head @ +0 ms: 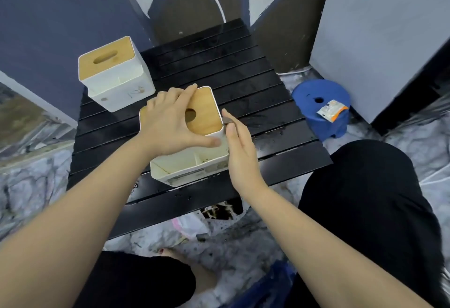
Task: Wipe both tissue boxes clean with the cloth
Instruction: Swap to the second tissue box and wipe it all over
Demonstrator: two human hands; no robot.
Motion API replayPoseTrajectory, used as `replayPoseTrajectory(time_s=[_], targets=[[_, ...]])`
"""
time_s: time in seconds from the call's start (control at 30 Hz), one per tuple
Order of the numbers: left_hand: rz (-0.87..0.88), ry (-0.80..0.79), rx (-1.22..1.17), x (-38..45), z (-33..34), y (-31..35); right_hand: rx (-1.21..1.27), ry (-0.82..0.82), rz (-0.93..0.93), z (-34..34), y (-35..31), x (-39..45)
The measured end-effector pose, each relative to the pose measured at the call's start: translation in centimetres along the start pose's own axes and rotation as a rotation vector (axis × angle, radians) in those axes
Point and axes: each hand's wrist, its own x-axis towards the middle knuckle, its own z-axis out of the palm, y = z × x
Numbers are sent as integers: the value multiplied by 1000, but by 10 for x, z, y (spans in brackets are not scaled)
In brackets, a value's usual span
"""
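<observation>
1. My left hand (170, 122) lies spread over the wooden lid (204, 113) of the near tissue box (192, 161), fingers reaching the far edge and thumb hooked down at the near right corner. It steadies the box rather than clamping it, and that suits me: the box needs to stay put on the black slatted table (255, 83) while the other hand works.

2. My right hand (239, 147) stands edge-on against the right wall of that box, fingers nearly straight. A small dark patch (229, 120) shows at its fingertips. I judge it to be the cloth, but too little of it shows to be sure, or to say how I hold it.

3. To wipe this side well, I should press flat along the wall and draw the stroke towards me, not scrub in place, since the left hand braces from the top only.

4. The front tray of the near box has specks in its compartments and a grimy strip along its front face. Those will need a fingertip pushed into the corners.

5. The far tissue box (114, 81) stands well apart at the table's left rear corner, with marks on its white front. It looks not yet cleaned.

6. A blue stool (319, 110) with a small packet (332, 110) on it stands to the right, clear of my work.
</observation>
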Motion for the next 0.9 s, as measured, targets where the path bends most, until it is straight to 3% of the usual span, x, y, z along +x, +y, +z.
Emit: replayPoseTrajectory(time_s=[0.23, 0.47, 0.53, 0.7, 0.9], targets=[[-202, 23, 19, 12, 4, 6, -153, 131, -113, 20, 13, -31], [-291, 54, -14, 15, 6, 13, -16, 337, -45, 41, 5, -4], [-265, 47, -24, 11, 5, 11, -12, 296, -65, 26, 7, 3], [-56, 11, -12, -15, 4, 8, -44, -146, 117, 1, -4, 52], [61, -35, -42, -30, 0, 6, 54, -165, 198, 8, -18, 75]])
